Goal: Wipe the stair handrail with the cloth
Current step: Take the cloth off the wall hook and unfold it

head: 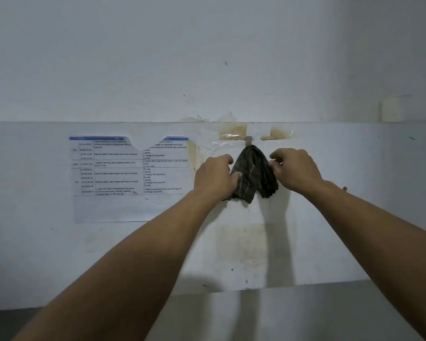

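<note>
A dark striped cloth [255,174] hangs from a small grey hook [249,141] on a white wall panel, bunched into a cone below the hook. My left hand [215,175] pinches the cloth's left edge between thumb and fingers. My right hand [294,168] grips its right edge with curled fingers. Both arms reach forward from the bottom of the view. No stair handrail is in view.
A printed schedule sheet [130,178] is stuck on the panel left of the cloth. Yellowed tape patches [233,131] flank the hook. The white wall panel [354,205] ends at a lower edge, with a pale surface below it.
</note>
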The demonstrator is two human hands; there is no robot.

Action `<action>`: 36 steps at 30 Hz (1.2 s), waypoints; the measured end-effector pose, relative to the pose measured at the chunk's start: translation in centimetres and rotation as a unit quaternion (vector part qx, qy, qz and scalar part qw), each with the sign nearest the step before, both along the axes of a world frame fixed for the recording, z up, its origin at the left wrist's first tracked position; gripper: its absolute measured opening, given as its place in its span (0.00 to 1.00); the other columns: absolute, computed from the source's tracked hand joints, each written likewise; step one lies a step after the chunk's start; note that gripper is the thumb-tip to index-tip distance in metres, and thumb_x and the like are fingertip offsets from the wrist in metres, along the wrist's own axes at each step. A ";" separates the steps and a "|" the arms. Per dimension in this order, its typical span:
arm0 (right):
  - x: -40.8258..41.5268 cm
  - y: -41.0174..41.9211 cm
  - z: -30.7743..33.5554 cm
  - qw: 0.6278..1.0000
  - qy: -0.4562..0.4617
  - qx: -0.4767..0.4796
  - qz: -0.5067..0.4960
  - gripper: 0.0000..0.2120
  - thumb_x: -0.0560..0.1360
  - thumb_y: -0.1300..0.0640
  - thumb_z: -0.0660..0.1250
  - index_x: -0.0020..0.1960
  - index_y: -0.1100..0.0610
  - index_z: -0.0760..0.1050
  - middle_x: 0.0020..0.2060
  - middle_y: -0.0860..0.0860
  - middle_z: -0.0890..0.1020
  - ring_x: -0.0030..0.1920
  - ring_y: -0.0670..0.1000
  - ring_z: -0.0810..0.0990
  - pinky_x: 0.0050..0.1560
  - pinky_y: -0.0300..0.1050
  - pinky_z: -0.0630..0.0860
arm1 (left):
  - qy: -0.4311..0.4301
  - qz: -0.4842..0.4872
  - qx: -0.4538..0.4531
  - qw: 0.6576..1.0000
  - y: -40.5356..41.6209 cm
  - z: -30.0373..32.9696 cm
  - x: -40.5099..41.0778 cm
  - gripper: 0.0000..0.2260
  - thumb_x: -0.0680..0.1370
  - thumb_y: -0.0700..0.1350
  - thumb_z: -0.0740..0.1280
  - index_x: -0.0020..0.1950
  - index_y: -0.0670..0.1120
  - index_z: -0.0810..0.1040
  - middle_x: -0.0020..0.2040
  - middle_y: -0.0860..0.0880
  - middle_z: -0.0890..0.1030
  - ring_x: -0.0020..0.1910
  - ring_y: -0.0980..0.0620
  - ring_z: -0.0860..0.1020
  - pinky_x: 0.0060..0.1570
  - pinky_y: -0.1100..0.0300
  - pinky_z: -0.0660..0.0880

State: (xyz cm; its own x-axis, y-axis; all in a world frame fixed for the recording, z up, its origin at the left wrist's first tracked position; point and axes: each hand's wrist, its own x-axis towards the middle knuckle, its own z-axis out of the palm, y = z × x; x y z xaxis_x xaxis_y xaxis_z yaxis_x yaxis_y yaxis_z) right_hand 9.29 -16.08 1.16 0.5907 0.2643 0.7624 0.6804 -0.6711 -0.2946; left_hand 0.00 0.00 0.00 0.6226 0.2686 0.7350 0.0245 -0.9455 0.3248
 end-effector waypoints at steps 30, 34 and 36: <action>-5.2 8.7 4.7 0.933 0.024 -0.117 0.339 0.11 0.73 0.47 0.70 0.46 0.55 0.81 0.43 0.53 0.82 0.45 0.52 0.78 0.47 0.46 0.73 | 0.053 -0.035 -0.257 0.964 11.4 1.3 -14.4 0.03 0.75 0.38 0.70 0.47 0.41 0.78 0.40 0.44 0.80 0.35 0.49 0.77 0.36 0.58 0.74; -8.7 13.2 3.0 0.889 0.066 -0.177 0.417 0.08 0.69 0.50 0.75 0.42 0.55 0.83 0.37 0.51 0.82 0.39 0.48 0.78 0.40 0.41 0.73 | 0.095 0.027 -0.246 0.964 14.2 -0.2 -20.5 0.05 0.71 0.34 0.72 0.45 0.40 0.80 0.38 0.44 0.81 0.35 0.49 0.78 0.36 0.57 0.77; -10.4 16.0 2.3 0.874 0.069 -0.206 0.435 0.05 0.69 0.53 0.76 0.41 0.54 0.83 0.35 0.49 0.82 0.38 0.48 0.77 0.39 0.42 0.72 | 0.106 0.066 -0.252 0.960 16.0 -1.0 -23.7 0.05 0.71 0.34 0.73 0.44 0.41 0.81 0.38 0.44 0.82 0.35 0.49 0.79 0.38 0.56 0.79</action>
